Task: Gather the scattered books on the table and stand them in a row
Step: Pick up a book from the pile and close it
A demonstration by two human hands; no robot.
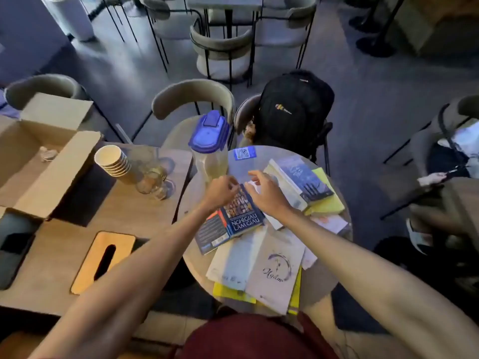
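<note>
Several books lie scattered flat on a round table (321, 278). A blue book (233, 221) with white lettering lies open, cover up, in the middle. My left hand (220, 191) and my right hand (264, 193) hover over its far edge with fingers curled, touching or nearly touching it; a firm grip cannot be made out. A dark blue book (304, 178) rests on a white book and a yellow one (328, 203) at the right. Near me two white books (272, 273) overlap on a yellow book (228, 292).
A clear jug with a blue lid (210, 146) stands at the table's far left edge. On the wooden table to the left are stacked paper cups (114, 161), glasses (153, 180), a tissue box (103, 260) and an open carton (39, 156). A black backpack (293, 110) sits on a chair beyond.
</note>
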